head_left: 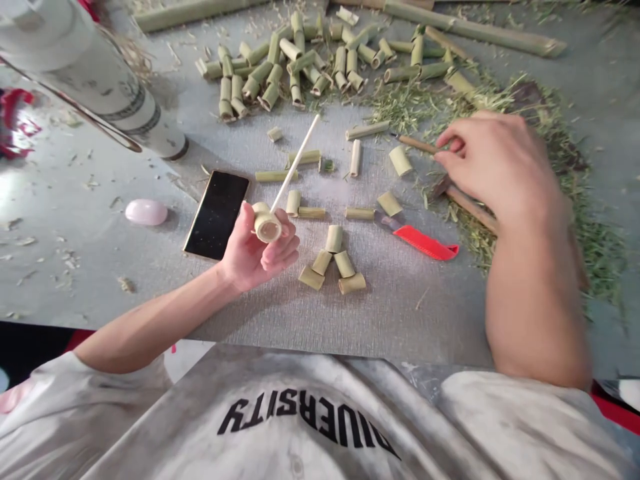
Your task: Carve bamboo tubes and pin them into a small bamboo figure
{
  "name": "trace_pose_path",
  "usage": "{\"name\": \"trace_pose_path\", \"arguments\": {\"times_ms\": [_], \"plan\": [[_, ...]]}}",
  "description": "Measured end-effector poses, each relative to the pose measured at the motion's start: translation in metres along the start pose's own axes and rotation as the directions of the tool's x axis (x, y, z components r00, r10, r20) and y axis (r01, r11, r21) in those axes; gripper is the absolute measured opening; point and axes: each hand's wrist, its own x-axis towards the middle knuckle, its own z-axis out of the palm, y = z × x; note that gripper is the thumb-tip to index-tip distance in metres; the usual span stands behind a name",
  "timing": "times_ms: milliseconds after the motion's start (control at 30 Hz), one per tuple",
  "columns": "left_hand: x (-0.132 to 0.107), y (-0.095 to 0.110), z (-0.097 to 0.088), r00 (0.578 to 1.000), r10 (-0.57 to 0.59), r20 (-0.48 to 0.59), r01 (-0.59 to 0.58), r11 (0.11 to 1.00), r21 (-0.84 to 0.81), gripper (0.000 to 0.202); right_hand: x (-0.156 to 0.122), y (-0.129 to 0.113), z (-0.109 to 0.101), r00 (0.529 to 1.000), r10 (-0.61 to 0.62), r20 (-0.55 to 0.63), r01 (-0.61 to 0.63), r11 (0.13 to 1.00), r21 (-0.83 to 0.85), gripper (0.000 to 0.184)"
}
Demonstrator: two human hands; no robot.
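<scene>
My left hand (260,250) is closed around a short bamboo tube (269,228), its hollow end turned toward me. A thin pale stick (296,163) slants up out of the held piece. Over on the right, my right hand (493,157) pinches the wooden handle of a slim tool (417,143) with a dark metal tip, lying low over the table. Below that hand is a hammer (470,207), partly covered by the forearm. Between my arms, several bamboo pieces (335,238) are laid out in a body-and-legs shape.
A red-handled knife (425,243) lies right of the laid-out pieces. A phone (217,213), a pink oval object (147,212) and a tall white cylinder (130,107) are at left. Cut bamboo tubes (300,63) pile up behind, with green shavings (600,220) at right.
</scene>
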Motion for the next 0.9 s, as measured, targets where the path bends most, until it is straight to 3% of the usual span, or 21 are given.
{"name": "trace_pose_path", "arguments": {"times_ms": [33, 100, 267, 367, 533, 633, 667, 733, 767, 833, 867, 900], "plan": [[0.000, -0.001, 0.000, 0.999, 0.005, -0.032, -0.004, 0.999, 0.048, 0.075, 0.012, 0.013, 0.009, 0.993, 0.098, -0.069, -0.097, 0.995, 0.015, 0.042], [0.001, -0.002, 0.000, 0.996, 0.013, -0.083, -0.002, 0.992, 0.123, 0.085, 0.030, 0.031, 0.028, 0.986, 0.147, -0.083, -0.139, 0.985, 0.098, 0.046], [0.005, -0.003, -0.002, 0.986, 0.008, -0.169, 0.019, 0.988, 0.156, 0.093, 0.040, 0.038, 0.055, 0.978, 0.192, -0.082, -0.171, 0.963, 0.207, 0.032], [0.006, -0.003, -0.002, 0.980, 0.017, -0.199, 0.016, 0.987, 0.163, 0.091, 0.042, 0.037, 0.053, 0.973, 0.216, -0.083, -0.203, 0.968, 0.148, 0.032], [0.008, 0.000, 0.002, 0.971, 0.069, -0.228, -0.018, 0.976, 0.216, 0.090, 0.041, 0.027, 0.030, 0.956, 0.275, -0.100, -0.263, 0.958, 0.118, 0.035], [0.007, 0.001, 0.003, 0.966, 0.059, -0.253, -0.008, 0.980, 0.197, 0.081, 0.020, 0.004, 0.011, 0.972, 0.172, -0.161, -0.140, 0.972, 0.190, 0.032], [0.007, 0.000, 0.003, 0.965, 0.053, -0.255, -0.005, 0.982, 0.186, 0.077, 0.008, -0.008, 0.003, 0.976, 0.091, -0.199, -0.049, 0.977, 0.209, 0.030], [0.007, 0.000, 0.002, 0.966, 0.048, -0.254, -0.005, 0.986, 0.165, 0.071, -0.024, -0.040, -0.014, 0.971, -0.203, -0.128, 0.231, 0.932, 0.280, 0.017], [0.006, -0.001, 0.001, 0.966, 0.048, -0.255, -0.006, 0.987, 0.161, 0.070, -0.042, -0.057, -0.022, 0.929, -0.356, -0.101, 0.369, 0.873, 0.318, 0.014], [0.006, -0.002, 0.000, 0.964, 0.055, -0.260, -0.006, 0.983, 0.186, 0.071, -0.079, -0.093, -0.035, 0.813, -0.557, -0.171, 0.578, 0.735, 0.355, 0.026], [0.006, -0.002, 0.000, 0.963, 0.063, -0.261, -0.005, 0.976, 0.216, 0.073, -0.095, -0.108, -0.040, 0.773, -0.608, -0.182, 0.630, 0.703, 0.329, 0.030], [0.006, -0.002, 0.000, 0.962, 0.074, -0.262, -0.006, 0.968, 0.251, 0.077, -0.109, -0.122, -0.043, 0.766, -0.604, -0.220, 0.642, 0.710, 0.288, 0.032]]}}
